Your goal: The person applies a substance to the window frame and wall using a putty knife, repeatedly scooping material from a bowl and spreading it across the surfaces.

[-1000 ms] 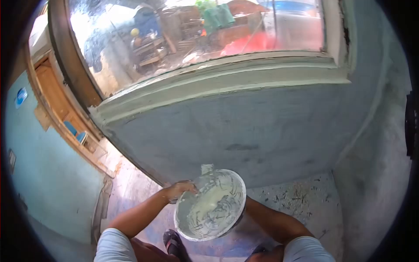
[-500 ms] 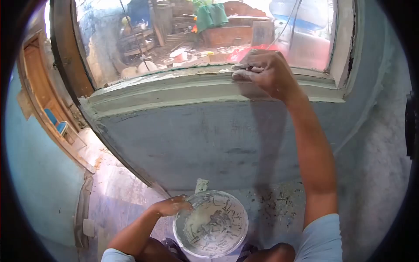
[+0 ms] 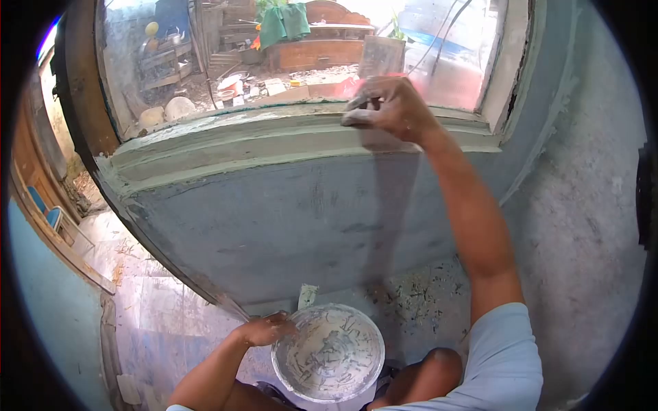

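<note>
My right hand [image 3: 385, 109] is up at the window sill [image 3: 274, 127], its fingers pinched together and coated with pale paste. What lies between the fingertips, if anything, is too small to tell. Down by my knees stands a round bucket [image 3: 329, 392] with whitish smears and scraps inside. My left hand [image 3: 269, 329] rests at the bucket's left rim, fingers over the edge and partly blurred. A small paste-covered block [image 3: 308, 295] sticks up behind the rim.
Behind the window glass [image 3: 199, 68] are a wooden bench [image 3: 319, 51] and a green cloth [image 3: 284, 26]. A grey wall [image 3: 274, 226] lies below the sill. Debris [image 3: 418, 301] is scattered on the floor. At the left are a doorway and a chair [image 3: 58, 218].
The view has shifted, so the window and bucket sit slightly further left. My right hand is still at the sill, its fingers now tilted lower. My left hand stays at the rim.
</note>
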Available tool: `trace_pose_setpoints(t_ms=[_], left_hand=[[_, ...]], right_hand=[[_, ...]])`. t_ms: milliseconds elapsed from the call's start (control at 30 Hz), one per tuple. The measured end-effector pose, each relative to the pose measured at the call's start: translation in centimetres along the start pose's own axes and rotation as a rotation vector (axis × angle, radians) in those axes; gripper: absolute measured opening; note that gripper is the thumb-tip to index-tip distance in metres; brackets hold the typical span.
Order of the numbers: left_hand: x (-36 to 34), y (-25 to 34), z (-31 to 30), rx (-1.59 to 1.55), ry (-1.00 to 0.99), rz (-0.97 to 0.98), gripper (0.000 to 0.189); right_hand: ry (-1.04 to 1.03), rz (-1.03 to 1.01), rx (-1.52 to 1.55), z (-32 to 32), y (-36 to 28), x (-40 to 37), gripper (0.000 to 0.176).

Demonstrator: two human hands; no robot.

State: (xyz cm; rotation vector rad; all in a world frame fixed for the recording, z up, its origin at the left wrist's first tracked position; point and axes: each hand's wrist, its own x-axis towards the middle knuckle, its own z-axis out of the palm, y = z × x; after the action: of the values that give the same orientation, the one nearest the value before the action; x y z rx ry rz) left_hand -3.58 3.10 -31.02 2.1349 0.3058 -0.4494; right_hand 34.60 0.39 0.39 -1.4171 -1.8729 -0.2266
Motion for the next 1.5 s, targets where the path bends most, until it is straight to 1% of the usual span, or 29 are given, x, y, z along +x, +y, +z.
trace_pose_setpoints(t_ms=[33,67,133,167,267,300,367,400,500,600,633,733,833,933,967,1000,1067,1100,1133,1167,1233,1267,1300,1333,1367,1400,1433,1467,1500], left_hand=[[-0.3,0.1,0.0,-0.09,0.013,-0.076,0.038],[-0.5,-0.7,-0.1,-0.091,0.01,-0.074,0.038],[-0.8,-3.0,-0.4,0.035,0.126,0.135,0.038],[-2.0,1.7,-1.5,-0.156,0.237,-0.064,0.038],[-0.7,-1.1,-1.4,-0.376,0.264,-0.08,0.039],[-1.1,1.2,-1.9,-0.448,0.294,-0.157,0.041],[-0.4,1.7,-2.2,-0.421,0.276,-0.1,0.042],[-0.1,1.9,-2.2,-0.387,0.244,-0.049,0.043],[0.2,3.4,-2.8,-0.486,0.124,-0.062,0.044],[1.3,1.9,-2.0,-0.419,0.173,-0.032,0.041],[3.0,-1.7,-0.6,-0.422,0.19,0.15,0.038],[0.5,3.0,-2.3,-0.545,0.166,0.063,0.037],[1.1,2.5,-2.5,-0.509,0.132,0.058,0.037],[1.1,3.2,-2.4,-0.502,0.184,0.056,0.038],[1.0,3.4,-2.5,-0.497,0.181,0.055,0.038],[0.6,3.7,-2.6,-0.485,0.179,0.051,0.04],[-0.4,4.0,-2.6,-0.475,0.18,0.04,0.041],[-1.0,4.1,-2.7,-0.43,0.191,0.05,0.042],[-1.3,4.0,-2.7,-0.386,0.2,0.06,0.042],[-1.0,3.0,-3.0,-0.302,0.105,-0.079,0.043],[-1.0,2.0,-3.1,-0.154,0.14,-0.135,0.044],[-1.1,1.4,-2.2,-0.019,0.166,-0.192,0.044],[-0.7,-0.1,-0.8,-0.004,0.389,-0.113,0.049],[-0.8,-1.1,0.8,0.005,0.604,-0.058,0.057],[-1.2,2.0,-0.8,-0.099,0.488,-0.286,0.059],[-0.6,2.0,-1.5,0.011,0.36,-0.367,0.059],[-1.0,3.4,-1.9,-0.161,0.325,-0.357,0.045],[-1.4,4.7,-2.3,-0.313,0.319,-0.33,0.033],[-1.6,4.4,-1.8,-0.327,0.324,-0.359,0.033]], right_hand=[[0.014,-0.068,-0.107,-0.7,0.3,-0.6,0.018],[-0.013,0.027,-0.129,-1.7,0.6,-1.2,0.018],[-0.018,0.07,-0.165,-3.4,1.3,-2.3,0.019],[-0.019,0.064,-0.214,-4.2,0.8,-2.7,0.019],[0.026,0.187,-0.157,-4.6,0.8,-2.9,0.018],[-0.042,0.146,-0.257,-4.0,-0.1,-2.5,0.022],[0.032,-0.264,-0.307,0.1,-2.5,-1.5,0.029],[-0.098,-0.18,-0.332,1.2,-5.1,-1.1,0.036],[-0.107,-0.249,-0.491,4.5,-7.4,0.4,0.041],[-0.04,-0.291,-0.552,5.3,-6.0,-0.6,0.042],[-0.037,-0.218,-0.523,4.2,-5.7,-1.3,0.04],[-0.069,0.134,-0.804,1.0,-5.4,-2.2,0.036],[0.005,0.278,-0.819,0.6,-6.2,-1.9,0.036],[-0.019,-0.177,-0.453,3.8,-6.7,-1.4,0.035],[0.014,-0.233,-0.5,4.8,-7.0,-1.6,0.031],[0.02,-0.23,-0.501,4.3,-7.2,-2.2,0.031],[-0.014,0.04,-0.811,2.1,-7.0,-3.7,0.027],[0.063,-0.015,-1.015,1.1,-4.8,-5.6,0.023],[0.157,0.072,-0.952,0.9,-5.4,-7.1,0.02],[0.248,0.162,-0.887,1.2,-6.6,-9.2,0.017],[0.137,0.092,-0.439,4.5,-9.3,-13.5,0.014],[-0.082,0.029,-0.32,6.8,-10.7,-16.1,0.021],[-0.312,-0.023,-0.173,9.0,-11.8,-18.4,0.031],[-0.35,0.003,-0.111,10.3,-12.2,-19.8,0.031],[-0.608,0.082,-0.13,11.6,-12.4,-20.8,0.037],[-0.877,0.142,-0.141,13.0,-12.5,-21.9,0.044],[-0.997,0.252,-0.141,14.4,-11.6,-22.6,0.047],[-1.029,0.242,-0.094,15.2,-11.7,-23.2,0.047],[-0.997,0.281,-0.058,15.7,-11.6,-23.2,0.049]])
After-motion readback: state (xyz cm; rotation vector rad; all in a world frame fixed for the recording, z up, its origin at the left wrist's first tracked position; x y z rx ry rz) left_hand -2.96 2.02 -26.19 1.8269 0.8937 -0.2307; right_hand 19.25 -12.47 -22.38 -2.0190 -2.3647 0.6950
